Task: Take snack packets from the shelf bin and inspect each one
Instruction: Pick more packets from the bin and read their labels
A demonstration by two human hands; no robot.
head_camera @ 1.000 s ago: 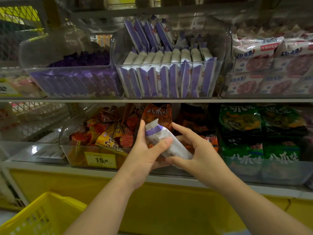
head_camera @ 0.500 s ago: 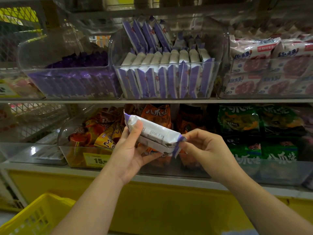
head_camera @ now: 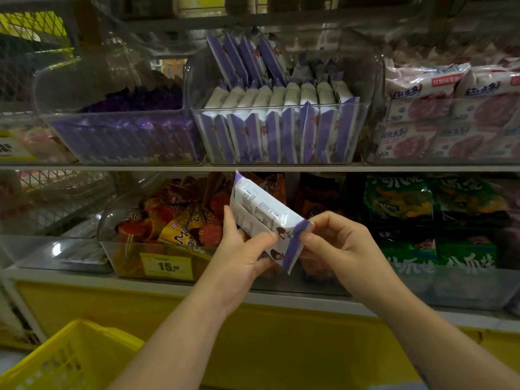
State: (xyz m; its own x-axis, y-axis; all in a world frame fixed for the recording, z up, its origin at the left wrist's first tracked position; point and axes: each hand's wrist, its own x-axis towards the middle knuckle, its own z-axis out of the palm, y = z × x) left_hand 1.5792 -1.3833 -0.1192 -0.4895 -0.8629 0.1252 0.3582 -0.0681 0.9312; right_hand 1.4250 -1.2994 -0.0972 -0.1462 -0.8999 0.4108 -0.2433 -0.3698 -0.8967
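A white snack packet (head_camera: 260, 211) with purple sealed ends is held tilted in front of the lower shelf, its printed back facing me. My left hand (head_camera: 239, 251) grips its lower part from below, thumb across the front. My right hand (head_camera: 334, 244) pinches the packet's purple right end between thumb and fingers. Straight above, a clear shelf bin (head_camera: 363, 130) on the upper shelf holds several more of the same white and purple packets standing on end.
Clear bins line both shelves: dark purple packets (head_camera: 126, 136) upper left, pink-and-white packs (head_camera: 439, 116) upper right, orange and red snacks (head_camera: 174, 220) lower left, green packs (head_camera: 422, 220) lower right. A yellow plastic basket (head_camera: 70, 358) sits at the bottom left.
The packet was turned from end-on to lengthwise, showing its printed back, then tilted steeper and raised a little. My right hand shifted from cupping its underside to pinching the purple end.
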